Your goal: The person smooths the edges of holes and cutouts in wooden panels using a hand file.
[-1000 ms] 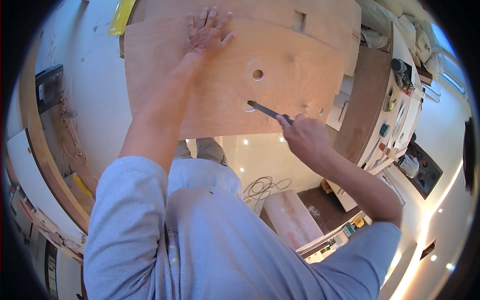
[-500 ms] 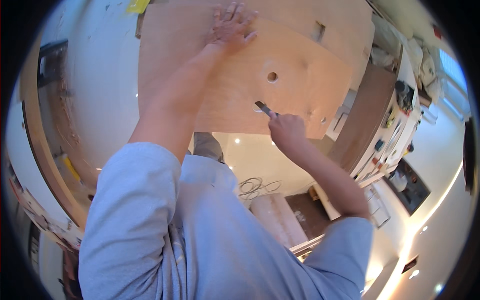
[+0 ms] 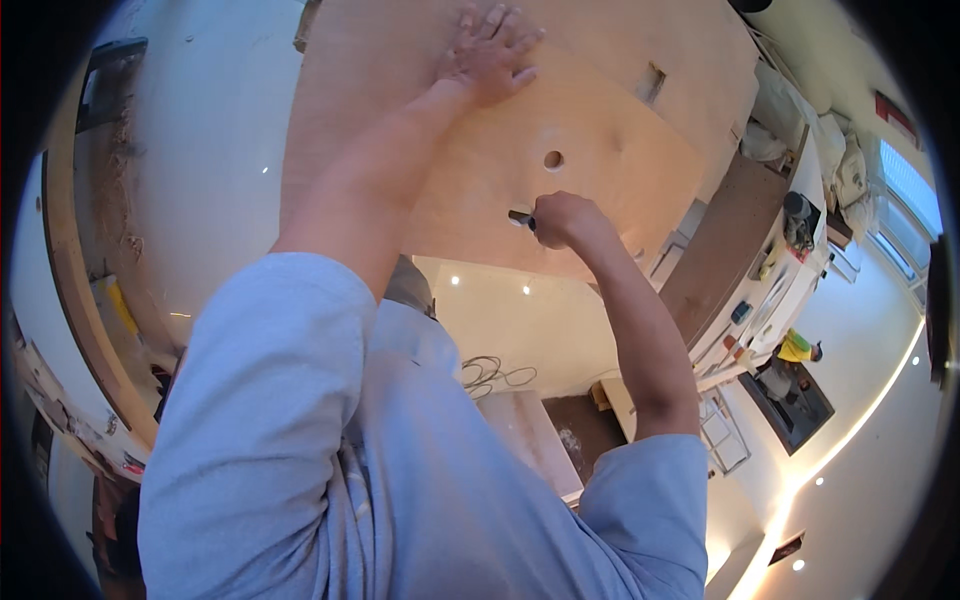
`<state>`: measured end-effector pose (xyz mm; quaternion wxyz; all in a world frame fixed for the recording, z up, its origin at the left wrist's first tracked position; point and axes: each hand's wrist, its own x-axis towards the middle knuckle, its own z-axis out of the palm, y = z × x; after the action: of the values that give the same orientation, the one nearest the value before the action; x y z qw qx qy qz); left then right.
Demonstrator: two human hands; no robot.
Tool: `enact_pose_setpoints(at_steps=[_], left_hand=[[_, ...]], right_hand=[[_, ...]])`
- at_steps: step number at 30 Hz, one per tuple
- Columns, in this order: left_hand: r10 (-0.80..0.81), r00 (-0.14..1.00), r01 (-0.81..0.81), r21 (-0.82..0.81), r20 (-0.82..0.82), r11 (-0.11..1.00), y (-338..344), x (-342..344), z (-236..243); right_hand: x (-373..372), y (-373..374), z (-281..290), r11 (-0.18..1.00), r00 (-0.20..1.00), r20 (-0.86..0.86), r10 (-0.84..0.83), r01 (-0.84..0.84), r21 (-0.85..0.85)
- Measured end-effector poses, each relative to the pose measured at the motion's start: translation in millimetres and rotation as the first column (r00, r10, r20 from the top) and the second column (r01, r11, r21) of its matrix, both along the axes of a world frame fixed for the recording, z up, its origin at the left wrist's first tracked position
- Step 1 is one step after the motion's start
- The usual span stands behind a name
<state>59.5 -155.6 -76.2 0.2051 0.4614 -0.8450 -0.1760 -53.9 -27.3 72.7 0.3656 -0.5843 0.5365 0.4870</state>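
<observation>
A pale plywood board (image 3: 450,210) lies in front of me, with round holes cut through it. My left hand (image 3: 490,55) presses flat on its far part, fingers spread and holding nothing. My right hand (image 3: 562,222) is closed around a utility knife (image 3: 519,217), most of its handle hidden in the fist. The dark blade points left, at the hole nearest the board's front edge; whether it touches the rim I cannot tell. A second round hole (image 3: 554,160) lies a little beyond my right hand.
A rectangular cutout (image 3: 650,82) lies farther back in the wood. To the right, a long bench (image 3: 765,290) carries scattered tools. Coiled cable (image 3: 490,374) rests on the floor below the front edge. A person in a yellow top (image 3: 795,347) is off to the right.
My right hand has turned and come in closer to the hole, covering more of the knife's handle. My left hand stays flat on the wood. The view has shifted slightly.
</observation>
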Motion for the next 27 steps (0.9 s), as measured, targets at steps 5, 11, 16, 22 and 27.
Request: enact_pose_setpoints(at_steps=[5,11,16,22,27], left_hand=[[-0.026,0.987,0.002,0.148,0.161,0.989,-0.8,21.3,6.6],[-0.046,0.986,0.025,0.128,0.158,0.991,-3.1,12.3,22.5],[-0.061,0.996,0.050,0.175,0.058,0.983,0.8,5.5,6.2],[-0.021,0.983,0.005,0.091,0.183,0.996,-0.4,15.7,6.4],[-0.033,0.989,0.027,0.043,0.147,0.999,0.2,1.0,4.9]], right_hand=[[-21.0,-40.9,57.4,0.982,0.993,0.113,-0.020,-0.002,0.187],[-35.3,6.4,18.9,0.930,0.915,0.206,-0.347,0.308,0.199],[-79.5,29.2,5.0,0.978,0.909,0.363,-0.204,0.207,0.030],[-77.3,1.9,37.7,0.726,0.743,0.113,-0.660,0.591,0.353],[-61.2,54.0,-8.0,0.336,0.312,0.123,-0.942,0.881,0.333]])
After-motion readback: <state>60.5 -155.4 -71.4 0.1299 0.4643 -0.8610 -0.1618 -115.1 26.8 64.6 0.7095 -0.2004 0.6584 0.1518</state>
